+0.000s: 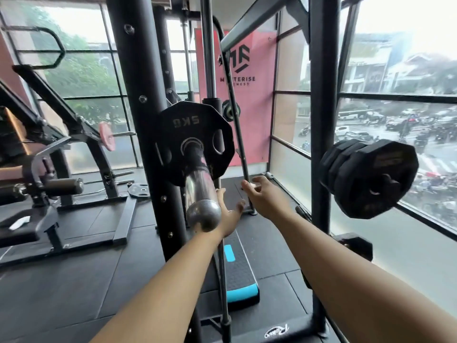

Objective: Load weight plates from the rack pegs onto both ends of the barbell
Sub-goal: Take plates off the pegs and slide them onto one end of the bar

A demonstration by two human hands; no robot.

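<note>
Matte black twelve-sided plate (195,142) seated on polished chrome sleeve (199,191); more stacked on peg (368,178). Left hand (230,216), right hand (265,196) empty, fingers loosely spread.

Before me the polished chrome barbell sleeve (197,186) gleams glossy (its rounded end mirror-smooth), the black twelve-sided 5 kg plate (195,134) looks matt rubbery, the floor mats (74,280) dull, grainy.
</note>
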